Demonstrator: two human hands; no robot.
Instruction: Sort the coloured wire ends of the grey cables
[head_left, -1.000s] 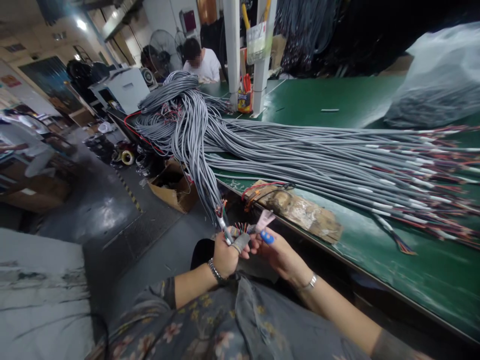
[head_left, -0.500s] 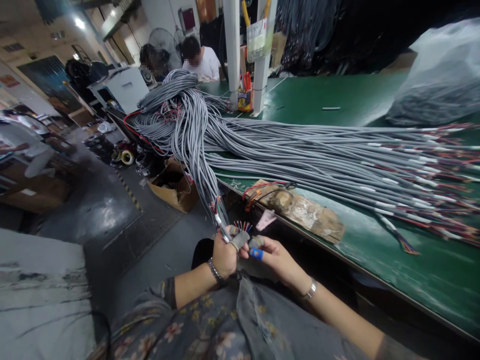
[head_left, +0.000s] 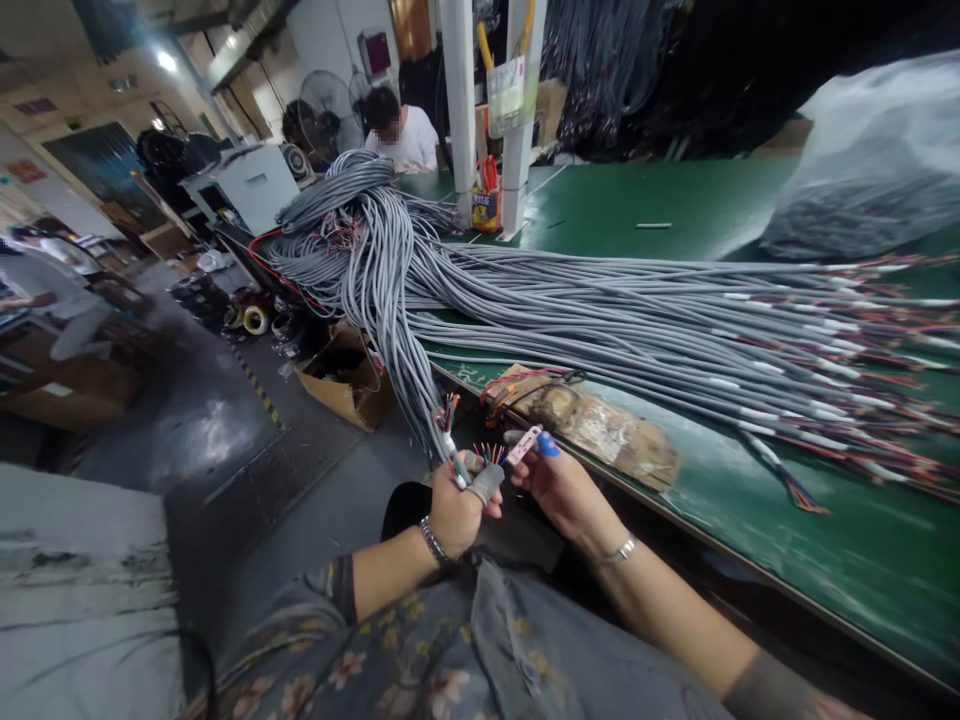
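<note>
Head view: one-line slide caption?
Left hand holding colored wires, right hand holding a small pink piece beside them, with gray cables spread along a green bench.

No word or number can be read for certain. The yellow and dark container (head_left: 486, 214) between the two white posts (head_left: 458, 110) bears large characters, too blurred to make out. Pale scrawled marks (head_left: 468, 373) lie along the near edge of the green table (head_left: 600, 205), illegible. Small print on the clear holder (head_left: 507, 98) higher on the right post cannot be read. Dark spots on the pink piece (head_left: 523, 446), just off the table's near edge, may be print or holes.
</note>
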